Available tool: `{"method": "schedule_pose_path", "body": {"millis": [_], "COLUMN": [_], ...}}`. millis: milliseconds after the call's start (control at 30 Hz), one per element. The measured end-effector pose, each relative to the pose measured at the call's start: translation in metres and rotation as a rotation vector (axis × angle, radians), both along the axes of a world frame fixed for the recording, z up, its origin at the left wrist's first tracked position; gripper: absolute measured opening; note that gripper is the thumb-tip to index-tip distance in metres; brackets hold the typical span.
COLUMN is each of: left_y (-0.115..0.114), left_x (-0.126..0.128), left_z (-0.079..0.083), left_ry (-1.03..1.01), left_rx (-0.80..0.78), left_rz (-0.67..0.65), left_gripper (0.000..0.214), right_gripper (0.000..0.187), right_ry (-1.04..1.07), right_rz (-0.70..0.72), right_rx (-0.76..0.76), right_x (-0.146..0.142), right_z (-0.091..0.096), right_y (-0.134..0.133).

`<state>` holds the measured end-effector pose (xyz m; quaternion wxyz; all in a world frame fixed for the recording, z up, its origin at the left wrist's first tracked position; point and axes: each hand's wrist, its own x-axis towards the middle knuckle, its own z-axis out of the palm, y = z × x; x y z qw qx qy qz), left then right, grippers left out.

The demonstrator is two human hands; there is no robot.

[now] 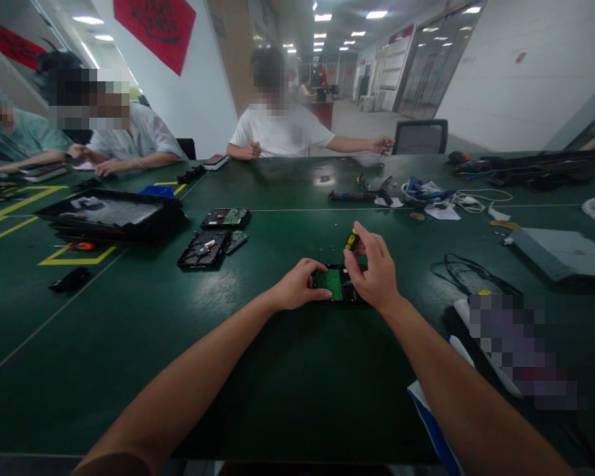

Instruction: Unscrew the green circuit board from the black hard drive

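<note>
A black hard drive (348,289) with a green circuit board (333,283) on it lies on the dark green table in front of me. My left hand (301,285) grips the drive's left end, fingers on the far edge and thumb along the near one. In my right hand (374,271) is a screwdriver with a yellow and black handle (351,240), held upright over the drive's right part. The screwdriver's tip is hidden behind my fingers. Several tiny screws (327,249) lie just beyond the drive.
To the left are two more opened drives (205,249) (225,217) and black trays (114,215). An orange screwdriver (80,246) lies by them. Right: a grey box (565,254), cables (469,268). Tools (359,195) lie farther back. People sit across the table (272,423).
</note>
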<state>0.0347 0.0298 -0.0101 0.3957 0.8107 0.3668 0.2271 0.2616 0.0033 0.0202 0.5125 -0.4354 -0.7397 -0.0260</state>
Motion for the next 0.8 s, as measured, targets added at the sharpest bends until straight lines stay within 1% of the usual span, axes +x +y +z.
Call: {"method": "schedule_pose_path", "body": {"millis": [100,167,267,367,467,567,667,800], "left_y": [-0.0001,0.0000,0.0001,-0.0003,-0.0005,-0.0002,0.0003,0.0000], "left_x": [-0.0002,-0.0003,-0.0003,0.0001,0.0001,-0.0002,-0.0005,-0.0003], "left_z": [0.0010,0.0010,0.0005,0.0006,0.0012,0.0008,-0.0002,0.0002], "left_ry": [0.012,0.015,0.014,0.014,0.012,0.005,0.014,0.012], "left_rx": [-0.001,-0.003,0.002,0.006,-0.004,-0.006,-0.003,0.000], "left_rz": [0.002,-0.004,-0.003,0.010,0.011,0.005,0.002,0.006], "left_gripper": [0.067,0.066,0.066,0.066,0.066,0.067,0.067,0.067], "right_gripper": [0.064,0.065,0.063,0.061,0.063,0.065,0.062,0.059], "right_ry": [0.018,0.024,0.011,-0.011,-0.016,0.001,0.005,0.002], "right_rz": [0.012,-0.012,-0.044,-0.033,-0.026,-0.060,-0.082,-0.055], "right_rx": [-0.009,-0.002,0.004,-0.001,0.001,0.013,0.023,0.018], "right_x": [-0.0005,0.0000,0.0011,0.0009,0.0000,0.0008,0.0023,0.0010], "right_z": [-0.0012,-0.0022,-0.0017,-0.0003,-0.0012,-0.0040,-0.0046,-0.0015], "right_y": [0.0004,0.0009,0.0006,-0.0005,0.0001,0.0022,0.0028,0.0002]}}
